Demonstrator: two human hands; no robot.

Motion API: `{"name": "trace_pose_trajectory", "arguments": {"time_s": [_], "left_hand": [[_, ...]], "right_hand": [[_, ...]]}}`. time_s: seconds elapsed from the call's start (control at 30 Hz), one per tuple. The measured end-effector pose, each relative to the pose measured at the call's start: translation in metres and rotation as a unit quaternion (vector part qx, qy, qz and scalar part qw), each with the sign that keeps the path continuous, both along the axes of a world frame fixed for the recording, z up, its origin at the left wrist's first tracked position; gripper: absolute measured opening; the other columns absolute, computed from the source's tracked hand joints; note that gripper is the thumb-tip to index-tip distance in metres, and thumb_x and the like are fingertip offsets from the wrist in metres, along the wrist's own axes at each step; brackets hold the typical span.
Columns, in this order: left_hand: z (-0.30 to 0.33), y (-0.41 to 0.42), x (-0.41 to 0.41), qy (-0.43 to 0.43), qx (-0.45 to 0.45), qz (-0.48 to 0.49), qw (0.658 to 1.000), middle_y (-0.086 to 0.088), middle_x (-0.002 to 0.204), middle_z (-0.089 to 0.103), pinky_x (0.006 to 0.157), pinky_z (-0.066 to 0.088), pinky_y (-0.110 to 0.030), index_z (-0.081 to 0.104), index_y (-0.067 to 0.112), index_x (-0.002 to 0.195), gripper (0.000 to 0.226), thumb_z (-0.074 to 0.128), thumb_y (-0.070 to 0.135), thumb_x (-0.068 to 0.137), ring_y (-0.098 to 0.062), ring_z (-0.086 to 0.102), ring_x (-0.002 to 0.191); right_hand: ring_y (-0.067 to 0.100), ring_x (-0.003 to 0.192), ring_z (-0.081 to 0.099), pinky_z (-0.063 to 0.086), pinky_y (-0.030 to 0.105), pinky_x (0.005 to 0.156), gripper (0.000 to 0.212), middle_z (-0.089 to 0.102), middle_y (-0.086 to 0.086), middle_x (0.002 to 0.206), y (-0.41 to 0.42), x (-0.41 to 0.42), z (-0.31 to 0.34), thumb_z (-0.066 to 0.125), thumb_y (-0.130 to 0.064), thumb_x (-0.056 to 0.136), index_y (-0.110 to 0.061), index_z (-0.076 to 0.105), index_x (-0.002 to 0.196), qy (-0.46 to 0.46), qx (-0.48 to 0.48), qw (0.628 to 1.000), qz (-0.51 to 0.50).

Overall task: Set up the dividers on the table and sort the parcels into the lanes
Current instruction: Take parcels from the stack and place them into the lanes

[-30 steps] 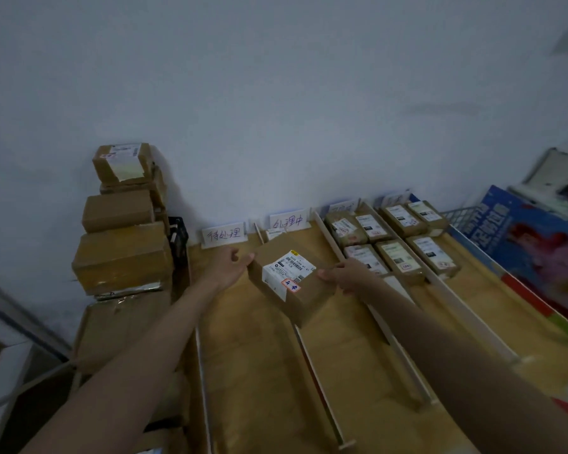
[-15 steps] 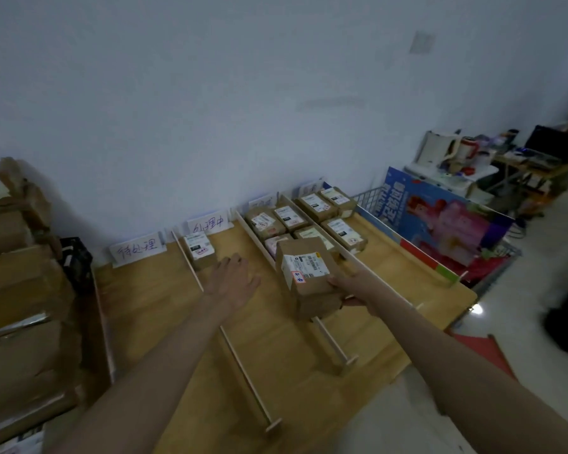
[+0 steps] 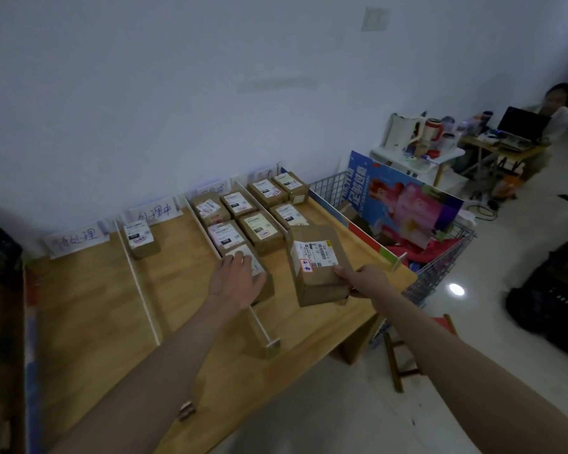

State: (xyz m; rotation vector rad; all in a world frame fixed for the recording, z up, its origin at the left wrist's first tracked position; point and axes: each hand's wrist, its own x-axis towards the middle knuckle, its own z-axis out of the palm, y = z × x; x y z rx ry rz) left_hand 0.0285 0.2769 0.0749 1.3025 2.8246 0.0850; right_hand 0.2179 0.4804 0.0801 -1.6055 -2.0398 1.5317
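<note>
My right hand (image 3: 364, 280) grips the near corner of a brown labelled parcel (image 3: 318, 267), held just above the far-right lane of the wooden table (image 3: 89, 306). My left hand (image 3: 235, 280) rests flat, fingers straight, on a parcel (image 3: 263, 283) at the front of the third lane. White dividers (image 3: 138, 283) split the table into lanes. Several labelled parcels (image 3: 259, 229) fill the third lane, several more (image 3: 287, 213) lie in the fourth, and one (image 3: 140, 239) sits in the second. Handwritten lane signs (image 3: 76, 239) stand at the back.
A wire basket (image 3: 440, 257) with a blue poster board (image 3: 404, 198) stands right of the table. Beyond it are a small white table with a kettle (image 3: 402, 131) and cups, and a seated person at a laptop (image 3: 522, 124). A dark bag (image 3: 551, 296) lies on the floor.
My view swung right. My left hand let go of the parcel and settled on a parcel in the third lane. My right hand carried the parcel rightward over the far-right lane.
</note>
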Motion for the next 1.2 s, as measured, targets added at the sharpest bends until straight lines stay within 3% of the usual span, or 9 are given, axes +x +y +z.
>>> {"name": "trace_pose_trajectory", "arguments": {"time_s": [0.4,0.5,0.57,0.63,0.8,0.9,1.0,1.2], "left_hand": [[-0.017,0.134,0.003,-0.005,-0.006,-0.01,1.0,-0.009,0.143,0.047,0.114,0.03,-0.041,0.046,0.012,0.14,0.059,0.031,0.053,0.101,-0.026,0.043,0.133],[-0.028,0.175,-0.012,-0.018,0.008,-0.006,1.0,-0.008,0.142,0.049,0.112,0.032,-0.04,0.047,0.013,0.139,0.058,0.032,0.053,0.101,-0.025,0.045,0.131],[-0.036,0.199,-0.023,-0.029,0.017,0.003,0.999,-0.007,0.138,0.051,0.11,0.034,-0.038,0.049,0.012,0.137,0.057,0.035,0.053,0.1,-0.024,0.047,0.128],[-0.044,0.221,-0.033,-0.04,0.017,0.012,0.999,-0.006,0.134,0.053,0.109,0.037,-0.038,0.05,0.012,0.135,0.057,0.037,0.054,0.099,-0.024,0.049,0.125],[-0.056,0.262,-0.059,-0.045,0.013,0.034,0.998,-0.005,0.126,0.057,0.104,0.042,-0.037,0.054,0.012,0.129,0.056,0.036,0.055,0.099,-0.023,0.054,0.117],[-0.059,0.277,-0.068,-0.048,0.005,0.045,0.998,-0.006,0.127,0.056,0.103,0.041,-0.037,0.054,0.01,0.13,0.055,0.034,0.053,0.1,-0.023,0.054,0.118],[-0.06,0.292,-0.081,-0.057,0.007,0.066,0.996,-0.006,0.13,0.055,0.106,0.039,-0.038,0.051,0.01,0.133,0.055,0.036,0.052,0.101,-0.023,0.052,0.121],[-0.066,0.317,-0.106,-0.071,0.008,0.111,0.991,-0.005,0.124,0.056,0.107,0.04,-0.039,0.053,0.013,0.128,0.049,0.036,0.05,0.1,-0.022,0.053,0.118]], "right_hand": [[0.027,0.092,0.067,0.059,0.042,0.086,0.049,0.068,0.013,0.096,0.127,0.011,-0.025,0.071,-0.05,0.085,-0.003,0.064,0.096,0.0,0.039,0.999,-0.003],[0.021,0.076,0.063,0.056,0.034,0.067,0.045,0.064,0.009,0.084,0.169,-0.007,-0.033,0.072,-0.051,0.084,-0.007,0.061,0.083,-0.009,0.054,0.998,0.006],[0.015,0.066,0.054,0.042,0.025,0.052,0.042,0.055,0.002,0.076,0.194,-0.02,-0.034,0.071,-0.051,0.085,-0.016,0.051,0.074,-0.022,0.065,0.997,0.019],[0.012,0.066,0.052,0.036,0.021,0.05,0.04,0.054,0.0,0.078,0.218,-0.034,-0.037,0.071,-0.051,0.085,-0.019,0.049,0.075,-0.033,0.071,0.996,0.032],[0.016,0.079,0.059,0.042,0.025,0.056,0.053,0.063,0.007,0.098,0.264,-0.065,-0.045,0.069,-0.055,0.084,-0.007,0.058,0.104,-0.065,0.1,0.991,0.062],[0.019,0.09,0.063,0.057,0.036,0.075,0.055,0.065,0.005,0.102,0.286,-0.084,-0.054,0.069,-0.058,0.083,-0.01,0.058,0.108,-0.079,0.092,0.991,0.064],[0.021,0.097,0.063,0.056,0.042,0.086,0.055,0.064,0.004,0.106,0.308,-0.107,-0.06,0.07,-0.058,0.082,-0.011,0.058,0.108,-0.092,0.1,0.987,0.084],[0.024,0.105,0.062,0.056,0.041,0.09,0.057,0.064,0.009,0.116,0.345,-0.156,-0.077,0.073,-0.045,0.085,-0.005,0.056,0.122,-0.058,0.075,0.989,0.11]]}}
